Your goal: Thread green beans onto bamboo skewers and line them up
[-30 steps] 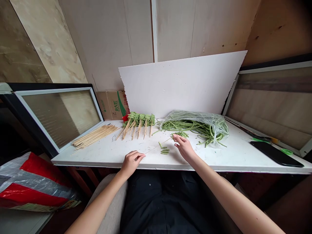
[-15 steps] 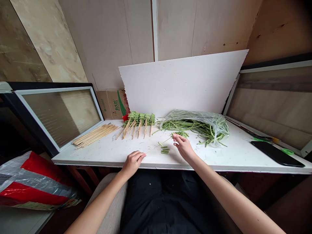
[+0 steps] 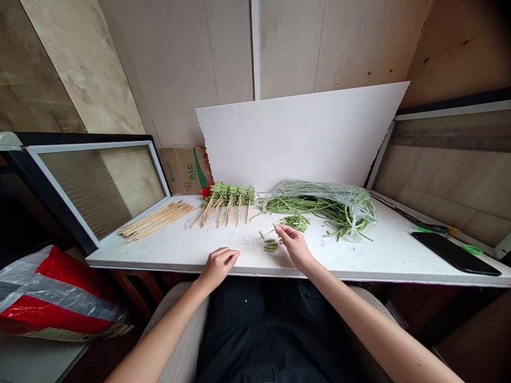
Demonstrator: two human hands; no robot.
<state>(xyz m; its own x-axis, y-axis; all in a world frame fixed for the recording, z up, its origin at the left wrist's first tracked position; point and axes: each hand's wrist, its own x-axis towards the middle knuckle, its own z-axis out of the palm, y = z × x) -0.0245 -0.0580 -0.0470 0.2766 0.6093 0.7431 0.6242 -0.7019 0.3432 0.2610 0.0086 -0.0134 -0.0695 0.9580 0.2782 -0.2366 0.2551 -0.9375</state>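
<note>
My left hand (image 3: 217, 266) pinches the near end of a thin bamboo skewer (image 3: 255, 242) at the front edge of the white table (image 3: 179, 250). The stick slants up to the right. My right hand (image 3: 293, 246) is pinched on a short green bean piece (image 3: 275, 226) at the skewer's far tip. A few cut bean pieces (image 3: 270, 245) lie on the table just left of that hand. Behind it sits a small heap of cut pieces (image 3: 296, 222).
Finished bean skewers (image 3: 228, 198) lie at the back, bare skewers (image 3: 155, 221) to the left, and a plastic bag of long beans (image 3: 325, 206) to the right. A black phone (image 3: 455, 253) and scissors (image 3: 431, 227) rest far right. A white board (image 3: 295, 133) leans behind.
My right hand has drawn slightly left and toward me along the skewer tip, uncovering the heap of cut pieces. The left hand has hardly moved.
</note>
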